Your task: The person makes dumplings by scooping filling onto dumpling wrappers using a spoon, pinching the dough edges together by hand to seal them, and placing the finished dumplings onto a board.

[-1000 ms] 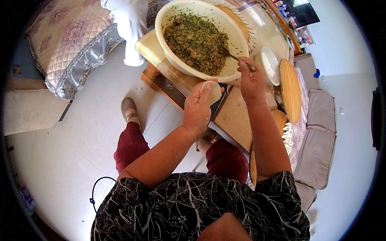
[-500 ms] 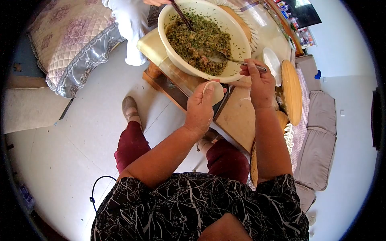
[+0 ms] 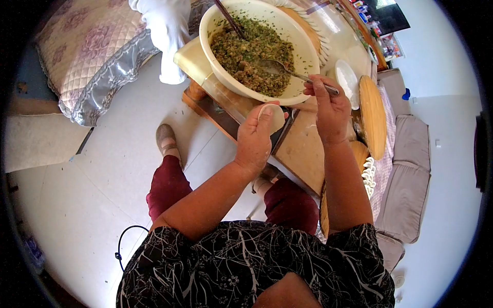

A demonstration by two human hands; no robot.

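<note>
My left hand [image 3: 255, 134] holds a round, pale dough wrapper [image 3: 276, 119] between thumb and fingers, just below the near rim of the large cream bowl [image 3: 307, 66]. Green-flecked minced filling [image 3: 257, 51] lies in the bowl. Closed around the handle of a metal spoon [image 3: 300, 76], my right hand [image 3: 331, 110] is at the bowl's right edge, and the spoon's head rests on the filling. Dark chopsticks [image 3: 228, 18] stand in the filling at the upper left; whoever holds them is out of view.
A white bowl [image 3: 347, 82] and a round wooden board [image 3: 373, 118] are on the right. White dumplings [image 3: 368, 177] sit below them. A wooden work board [image 3: 303, 149] lies near my knees. A person's white-clothed leg [image 3: 167, 41] is at the upper left.
The spoon's head has come out from the right side of the filling and shifted left. My right hand moved slightly right and down. Another person's chopsticks have entered the bowl.
</note>
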